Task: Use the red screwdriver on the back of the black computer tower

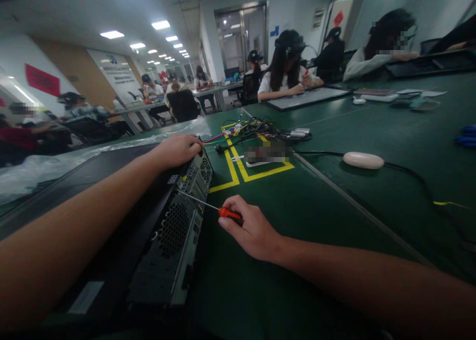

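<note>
Half hidden in closed fingers of the right hand [256, 231]: red-and-black screwdriver [226, 212], tip hard to discern at the rear of a computer tower [156, 236] on the bench [334, 211]. Over the tower's edge, left hand [178, 150], grip impossible to tell.

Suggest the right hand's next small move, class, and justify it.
Probably turn the screwdriver gently: the right hand grips it, its tip appears to meet the vented end of the computer case, and the left hand rests on the case.
</note>
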`<state>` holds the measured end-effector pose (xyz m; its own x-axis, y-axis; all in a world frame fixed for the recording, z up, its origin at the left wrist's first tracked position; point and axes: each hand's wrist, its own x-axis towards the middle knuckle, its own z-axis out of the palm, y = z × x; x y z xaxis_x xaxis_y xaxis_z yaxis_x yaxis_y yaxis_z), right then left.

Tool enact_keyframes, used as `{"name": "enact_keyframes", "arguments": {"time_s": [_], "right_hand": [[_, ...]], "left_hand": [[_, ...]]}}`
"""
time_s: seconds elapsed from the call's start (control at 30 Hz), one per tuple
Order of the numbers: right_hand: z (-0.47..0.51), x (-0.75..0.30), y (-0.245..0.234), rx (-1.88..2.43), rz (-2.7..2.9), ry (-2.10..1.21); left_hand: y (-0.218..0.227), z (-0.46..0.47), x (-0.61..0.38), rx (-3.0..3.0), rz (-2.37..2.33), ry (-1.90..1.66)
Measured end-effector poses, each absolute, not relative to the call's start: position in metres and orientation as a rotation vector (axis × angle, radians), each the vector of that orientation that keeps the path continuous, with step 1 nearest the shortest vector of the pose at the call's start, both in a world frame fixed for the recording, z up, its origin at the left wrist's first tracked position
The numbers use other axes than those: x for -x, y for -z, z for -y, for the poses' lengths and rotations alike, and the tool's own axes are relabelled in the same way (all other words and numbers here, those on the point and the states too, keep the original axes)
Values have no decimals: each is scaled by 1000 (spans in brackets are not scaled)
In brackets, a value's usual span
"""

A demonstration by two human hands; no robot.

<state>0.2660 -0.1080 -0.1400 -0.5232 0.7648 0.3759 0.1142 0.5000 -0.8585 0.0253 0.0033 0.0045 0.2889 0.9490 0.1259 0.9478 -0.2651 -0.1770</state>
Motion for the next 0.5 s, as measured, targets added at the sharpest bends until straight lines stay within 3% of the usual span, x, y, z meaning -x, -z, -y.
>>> {"name": "enact_keyframes", "arguments": {"time_s": [0.5], "right_hand": [[108, -266, 140, 697, 1958, -1047]], "left_hand": [[-6, -3, -26, 2369, 1744, -24]]}}
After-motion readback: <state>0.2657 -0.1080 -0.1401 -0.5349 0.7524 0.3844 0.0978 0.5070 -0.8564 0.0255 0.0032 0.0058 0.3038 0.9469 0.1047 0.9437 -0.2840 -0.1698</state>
